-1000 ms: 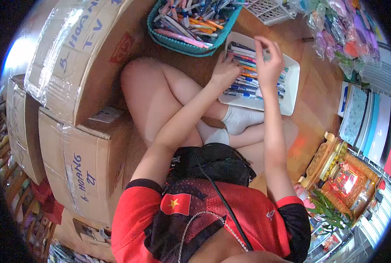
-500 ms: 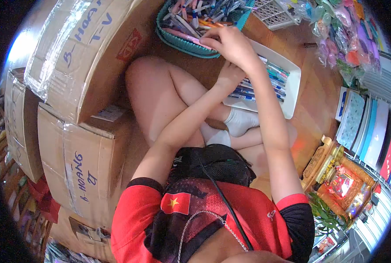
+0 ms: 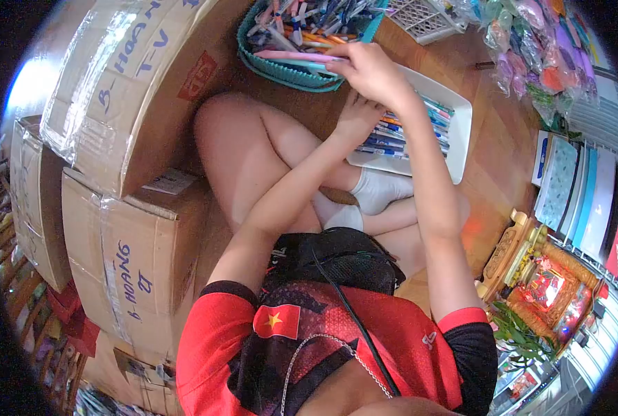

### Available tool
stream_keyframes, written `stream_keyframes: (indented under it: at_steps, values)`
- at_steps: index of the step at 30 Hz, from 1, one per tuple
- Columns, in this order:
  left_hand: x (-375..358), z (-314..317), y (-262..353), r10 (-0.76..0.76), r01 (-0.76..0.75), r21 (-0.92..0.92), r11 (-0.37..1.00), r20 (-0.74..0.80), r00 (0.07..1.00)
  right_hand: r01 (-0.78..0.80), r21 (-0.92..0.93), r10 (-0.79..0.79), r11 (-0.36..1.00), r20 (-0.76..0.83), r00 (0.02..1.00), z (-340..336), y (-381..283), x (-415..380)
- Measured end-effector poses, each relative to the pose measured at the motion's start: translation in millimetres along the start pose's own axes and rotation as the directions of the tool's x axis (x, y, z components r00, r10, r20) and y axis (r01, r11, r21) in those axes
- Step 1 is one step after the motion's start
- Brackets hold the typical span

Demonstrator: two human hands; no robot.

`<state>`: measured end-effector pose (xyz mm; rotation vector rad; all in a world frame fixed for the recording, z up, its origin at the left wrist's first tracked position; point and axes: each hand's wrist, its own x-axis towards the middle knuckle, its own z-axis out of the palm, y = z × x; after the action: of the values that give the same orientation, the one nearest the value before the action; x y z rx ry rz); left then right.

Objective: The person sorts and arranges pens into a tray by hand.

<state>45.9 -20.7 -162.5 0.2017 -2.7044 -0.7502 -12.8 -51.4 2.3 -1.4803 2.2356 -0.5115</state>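
Observation:
A long pink pen point(image 3: 295, 56) lies across the near part of the teal basket point(image 3: 292, 78), its right end pinched in my right hand point(image 3: 375, 73). Just beneath it a pale pen runs nearly parallel; whether the fingers grip that one too is unclear. Many loose pens point(image 3: 309, 24) fill the basket. My left hand point(image 3: 359, 116) is below my right hand, at the left side of the white tray point(image 3: 465, 145); its fingertips are largely hidden. Blue, white and teal pens point(image 3: 434, 125) lie in rows inside the tray.
Large cardboard boxes point(image 3: 101, 90) stand stacked on the left. A white plastic crate point(image 3: 423, 19) and plastic-wrapped artificial flowers point(image 3: 531, 48) are at the top right. An ornate carved wooden stand point(image 3: 503, 260) is at the right. My crossed legs point(image 3: 243, 152) are below the basket.
The pink pen has risen from the basket's near edge and turned closer to level, with my right hand on its end. The view has shifted slightly. My left hand stays near the tray.

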Motion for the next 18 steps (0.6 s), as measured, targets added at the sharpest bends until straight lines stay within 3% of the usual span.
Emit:
stream_keyframes:
  at_steps: [1, 4, 5, 7, 8, 9, 11, 12, 15, 16, 18]
  values:
    - [-1, 2, -1, 0.021, -0.022, -0.021, 1.000, -0.075, 0.997, -0.008, 0.014, 0.009, 1.000, -0.046, 0.999, -3, 1, -6]
    - [4, -5, -1, 0.006, -0.006, -0.094, 0.996, 0.002, 1.000, -0.012, 0.059, 0.023, 0.998, -0.182, 0.983, -17, 10, -26]
    - [2, -2, -3, 0.026, -0.033, -0.041, 0.999, -0.154, 0.988, -0.062, 0.091, 0.080, 0.994, -0.214, 0.974, -25, 12, -37]
    - [7, -23, -5, -0.077, 0.071, -0.260, 0.963, -0.010, 0.997, -0.084, 0.342, 0.189, 0.936, -0.286, 0.939, -30, 40, -64]
    - [7, -23, -7, -0.102, 0.053, -0.306, 0.951, -0.145, 0.984, -0.111, 0.324, 0.223, 0.940, -0.332, 0.917, -30, 57, -83]
    - [7, -29, -9, -0.166, 0.112, -0.354, 0.928, -0.126, 0.978, -0.136, 0.304, 0.251, 0.943, -0.378, 0.891, -29, 74, -101]
    - [13, -15, -20, -0.277, 0.077, -0.535, 0.841, -0.305, 0.911, -0.297, 0.243, 0.374, 0.923, -0.393, 0.840, -17, 100, -140]
    - [13, -26, -15, -0.402, 0.215, -0.640, 0.737, -0.160, 0.902, -0.374, 0.243, 0.443, 0.895, -0.387, 0.809, 0, 117, -156]
    - [12, -27, -8, -0.441, 0.267, -0.721, 0.639, -0.059, 0.896, -0.432, 0.194, 0.473, 0.881, -0.413, 0.779, 48, 152, -189]
    - [12, -24, -9, -0.402, 0.286, -0.633, 0.720, -0.045, 0.914, -0.421, 0.134, 0.437, 0.897, -0.416, 0.797, 56, 155, -193]
    - [10, -20, -8, -0.239, 0.127, -0.534, 0.836, -0.146, 0.960, -0.392, 0.015, 0.363, 0.920, -0.414, 0.835, 70, 160, -194]
